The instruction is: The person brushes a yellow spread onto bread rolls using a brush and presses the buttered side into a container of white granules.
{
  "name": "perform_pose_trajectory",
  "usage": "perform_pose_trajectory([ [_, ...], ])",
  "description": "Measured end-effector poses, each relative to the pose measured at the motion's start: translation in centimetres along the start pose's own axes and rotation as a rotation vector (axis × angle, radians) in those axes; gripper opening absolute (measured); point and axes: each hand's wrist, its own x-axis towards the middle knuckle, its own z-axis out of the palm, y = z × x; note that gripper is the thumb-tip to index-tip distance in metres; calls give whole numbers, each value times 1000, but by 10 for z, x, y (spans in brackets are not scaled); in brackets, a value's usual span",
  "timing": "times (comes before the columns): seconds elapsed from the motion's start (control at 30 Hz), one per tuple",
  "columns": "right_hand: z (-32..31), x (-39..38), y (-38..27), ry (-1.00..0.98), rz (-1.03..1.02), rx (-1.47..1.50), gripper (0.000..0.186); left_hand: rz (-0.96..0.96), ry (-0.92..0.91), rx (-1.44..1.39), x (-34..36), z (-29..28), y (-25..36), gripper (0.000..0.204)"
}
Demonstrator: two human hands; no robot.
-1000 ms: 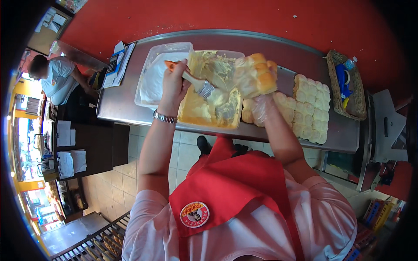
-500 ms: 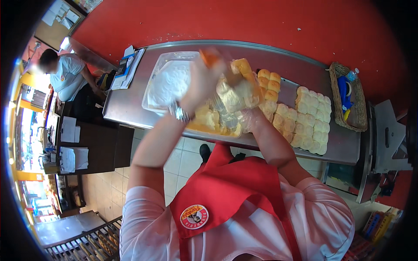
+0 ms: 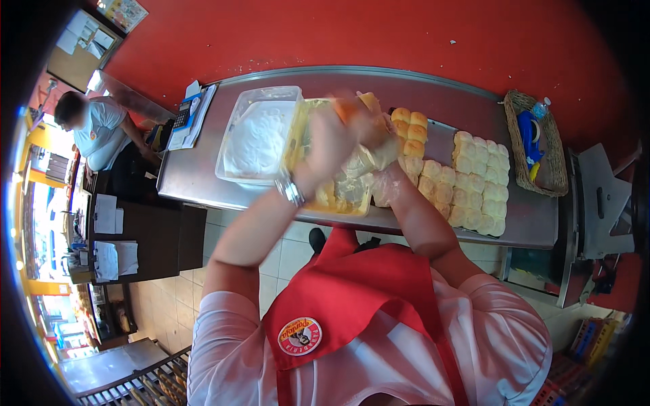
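My left hand [image 3: 328,145], blurred and with a metal bracelet or watch at its wrist, is closed round a tool with an orange handle [image 3: 348,110]. The tool's working end is hidden behind the hands. Close against it, my right hand [image 3: 386,188], in what looks like a clear plastic glove, holds up a block of bread rolls [image 3: 380,154] smeared with pale spread. Below both hands lies a yellow tub [image 3: 352,206] with creamy yellow spread inside. To its left stands a clear plastic container [image 3: 227,145] filled with white powdery stuff.
Pale roll blocks [image 3: 482,176] and browner rolls [image 3: 409,128] cover the metal table's [image 3: 271,78] right part. A wicker basket [image 3: 560,172] with a blue tape dispenser [image 3: 529,139] stands at the right end. A calculator [image 3: 184,115] lies on papers at the left end. A person [image 3: 101,132] sits beyond.
My left hand with the orange-handled tool has shifted slightly right and down, over the rolls. The roll block is now more covered by my hands.
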Motion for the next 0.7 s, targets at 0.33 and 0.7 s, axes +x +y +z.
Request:
perform_pose_trajectory([
  [0.33,0,2,1,-172,-34,-186,46,721,-223,218,-56,9,16,8],
  [0.7,6,-13,6,142,-1,-139,47,-236,399,-266,43,-67,-26,18],
])
